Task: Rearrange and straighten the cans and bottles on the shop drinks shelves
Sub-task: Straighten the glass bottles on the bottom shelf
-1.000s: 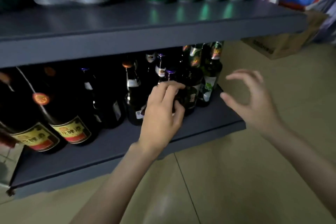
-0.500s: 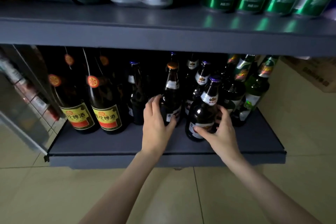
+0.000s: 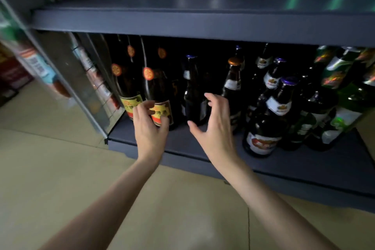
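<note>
While I crouch at the bottom shelf (image 3: 203, 148), my left hand (image 3: 149, 128) curls its fingers (image 3: 142, 107) loosely round the yellow-labelled bottle (image 3: 160, 97) to square it. My right hand (image 3: 215, 128) spreads wide, holding nothing, before the purple-capped bottle (image 3: 192, 91). Behind, brown bottles (image 3: 272, 111) crowd unevenly.

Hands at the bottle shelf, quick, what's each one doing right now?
Left hand: fingers curled round the yellow-labelled bottle.
Right hand: open, holding nothing.
</note>
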### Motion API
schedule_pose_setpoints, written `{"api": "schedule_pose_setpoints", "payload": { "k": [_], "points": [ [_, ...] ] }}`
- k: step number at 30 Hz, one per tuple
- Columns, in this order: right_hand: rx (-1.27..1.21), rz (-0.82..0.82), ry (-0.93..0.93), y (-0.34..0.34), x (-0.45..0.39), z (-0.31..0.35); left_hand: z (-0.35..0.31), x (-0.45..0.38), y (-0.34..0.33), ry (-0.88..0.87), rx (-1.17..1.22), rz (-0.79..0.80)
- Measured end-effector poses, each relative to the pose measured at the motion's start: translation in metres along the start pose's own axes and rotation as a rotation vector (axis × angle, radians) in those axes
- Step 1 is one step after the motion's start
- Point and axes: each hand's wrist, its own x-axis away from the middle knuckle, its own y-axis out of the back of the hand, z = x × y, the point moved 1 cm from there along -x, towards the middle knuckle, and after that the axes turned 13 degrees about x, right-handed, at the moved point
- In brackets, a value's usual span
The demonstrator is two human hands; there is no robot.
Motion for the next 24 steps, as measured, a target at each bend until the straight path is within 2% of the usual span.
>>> {"api": "schedule_pose_setpoints", "payload": {
  "k": [4, 6, 11, 16, 24],
  "points": [
    [-0.037, 0.047, -0.128, -0.02, -0.026, 0.017, 0.021, -0.03, 0.041, 0.361, -0.02, 0.053],
    [-0.044, 0.09, -0.143, -0.023, -0.039, 0.022, 0.016, -0.036, 0.047, 0.427, -0.033, 0.114],
    [0.002, 0.273, -0.188, -0.025, -0.072, 0.021, -0.002, -0.042, 0.038, 0.296, -0.145, 0.224],
    [0.009, 0.318, -0.301, -0.035, -0.094, 0.014, 0.014, -0.04, 0.023, 0.258, -0.061, 0.257],
    [0.072, 0.426, -0.321, -0.031, -0.107, 0.005, 0.043, -0.044, 0.02, 0.204, 0.098, 0.241]
  ]
}}
